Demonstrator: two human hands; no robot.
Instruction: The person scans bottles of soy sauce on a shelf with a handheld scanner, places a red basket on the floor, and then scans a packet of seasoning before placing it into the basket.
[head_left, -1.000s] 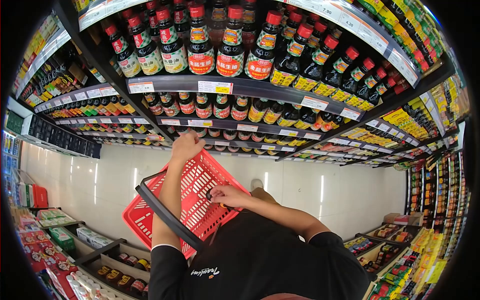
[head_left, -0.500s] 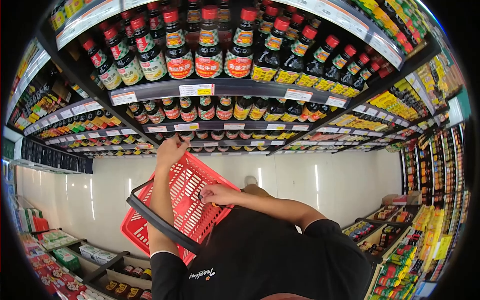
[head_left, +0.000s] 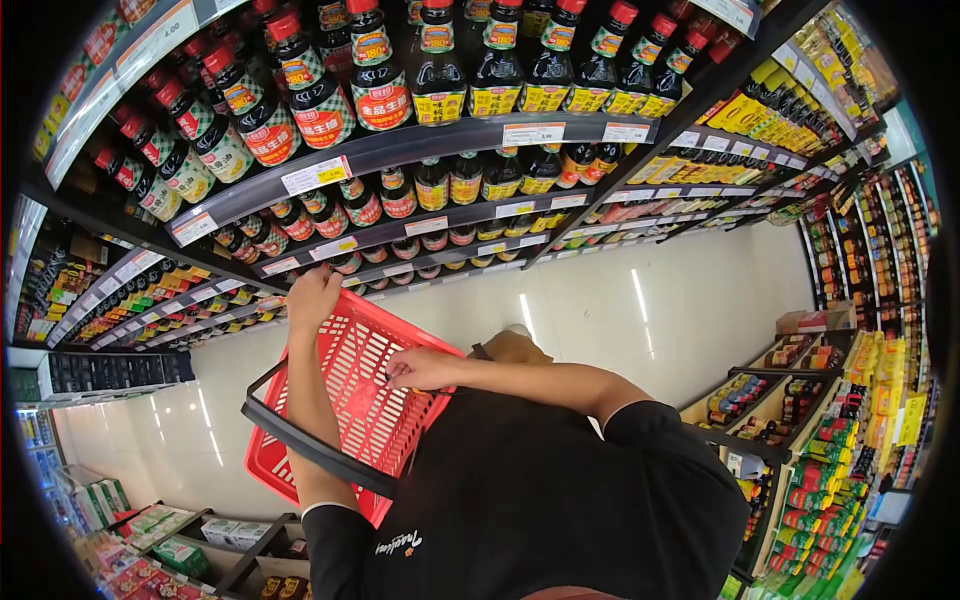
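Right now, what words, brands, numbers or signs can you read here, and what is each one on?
"金品生抽": the orange label on a top-row bottle.
"180": that bottle's neck label, and some neighbours'.
Too small or blurred to read surely: the price tags, yellow labels, and white script on the black shirt.
The red basket: no text visible.

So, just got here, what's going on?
Someone in a black top is in a store aisle with a red basket, whose dark handle crosses the left forearm. The left hand is by the basket's far rim, in view against the lower shelves; its grip is unclear. The right hand is over the basket; I can't make out whether it holds anything. Dark bottles, many red-capped, line the shelf ahead.
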